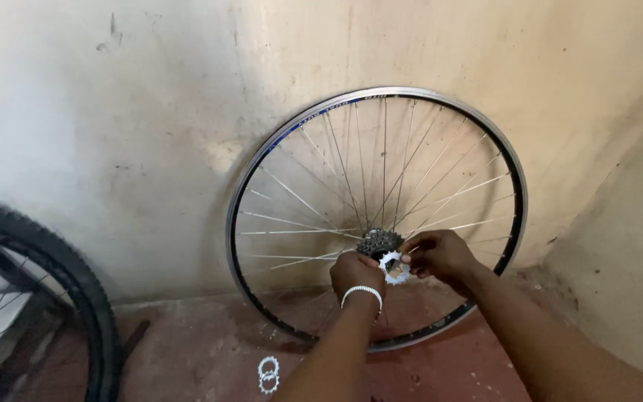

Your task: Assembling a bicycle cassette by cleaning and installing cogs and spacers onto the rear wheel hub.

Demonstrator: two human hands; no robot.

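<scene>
There are two wheels: one bare rim wheel with spokes, and one wheel with a black tyre. One stack of sprockets sits at the hub. Three loose sprockets: one in the hands, two on the floor. Two hands, left and right.

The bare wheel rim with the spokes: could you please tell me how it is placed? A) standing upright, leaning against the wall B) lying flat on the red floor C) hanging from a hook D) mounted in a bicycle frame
A: the bare wheel rim stands upright on the red floor, leaning against the wall, while the left hand and right hand hold a small sprocket at its hub.
</scene>
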